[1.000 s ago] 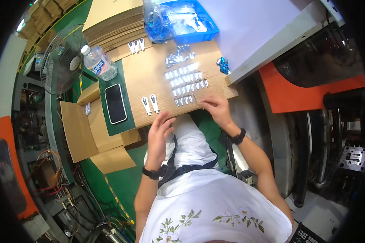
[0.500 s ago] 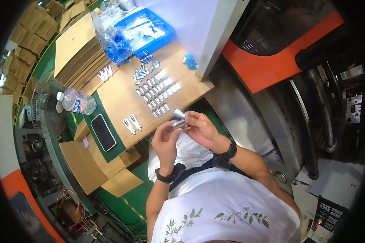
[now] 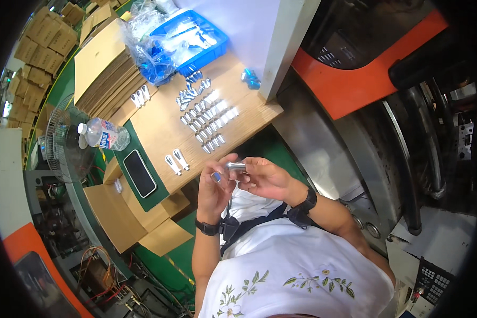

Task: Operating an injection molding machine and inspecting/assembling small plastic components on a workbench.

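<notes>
My right hand (image 3: 270, 181) pinches a shiny silver tapered metal part (image 3: 235, 166), holding it nearly level in front of my body. Close beside it, my left hand (image 3: 213, 193) is closed around a second metal part (image 3: 216, 176), whose bluish end face shows between the fingers. The left fingertips reach the near end of the silver part; whether they grip it too I cannot tell. Beyond my hands, several like silver parts (image 3: 209, 124) lie in rows on the wooden table (image 3: 161, 132). Two white-and-silver pieces (image 3: 176, 160) lie at its near left edge.
A blue basket (image 3: 217, 50) with plastic bags stands at the back, beside stacked cardboard (image 3: 98, 66). Left are a water bottle (image 3: 106, 135), a phone (image 3: 139, 174), a fan (image 3: 63, 140) and an open carton (image 3: 111, 212). A machine with an orange panel (image 3: 328, 90) borders the right.
Both hands have come slightly lower and nearer my body. The silver part has turned from slanting to nearly level, and the left hand's part now shows its bluish end.
</notes>
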Tool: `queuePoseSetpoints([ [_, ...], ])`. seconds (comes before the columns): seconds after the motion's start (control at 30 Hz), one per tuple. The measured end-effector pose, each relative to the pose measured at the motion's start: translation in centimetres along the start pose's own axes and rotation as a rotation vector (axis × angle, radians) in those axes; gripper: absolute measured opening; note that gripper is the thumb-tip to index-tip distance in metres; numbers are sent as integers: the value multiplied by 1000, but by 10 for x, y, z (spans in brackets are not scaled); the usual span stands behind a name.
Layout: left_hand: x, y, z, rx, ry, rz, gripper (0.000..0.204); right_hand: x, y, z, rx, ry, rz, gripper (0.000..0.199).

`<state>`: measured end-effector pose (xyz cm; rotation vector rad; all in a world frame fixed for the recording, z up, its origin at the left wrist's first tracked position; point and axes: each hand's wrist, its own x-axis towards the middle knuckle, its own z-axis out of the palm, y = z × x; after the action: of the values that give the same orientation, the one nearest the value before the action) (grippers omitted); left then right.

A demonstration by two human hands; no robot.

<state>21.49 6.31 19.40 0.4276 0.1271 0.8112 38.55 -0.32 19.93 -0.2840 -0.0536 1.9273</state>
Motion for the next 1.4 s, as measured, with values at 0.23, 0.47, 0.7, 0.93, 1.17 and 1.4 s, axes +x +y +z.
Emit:
queuePoseSetpoints([
  [0.23,-4,10,1,50,5,-33,39,-7,-17,26,-317,131,-135,22],
  [0.47,3,17,16,434,83,-95,26,-21,-43,59,-1825,199,-659,24],
  [0.7,9,16,38,534,67,-195,26,-42,-57,68,-2222,167,-727,20],
  [0.93,67,21,123,1097,-102,96,19,-175,-145,129,-2030,401,-982,15],
  [1.17,119,-7,262,921,-710,272,32,-345,-221,207,-1719,1088,-1632,24],
  [1.4,144,-42,347,1288,-882,1078,35,-428,-371,172,-1530,1361,-1655,30],
])
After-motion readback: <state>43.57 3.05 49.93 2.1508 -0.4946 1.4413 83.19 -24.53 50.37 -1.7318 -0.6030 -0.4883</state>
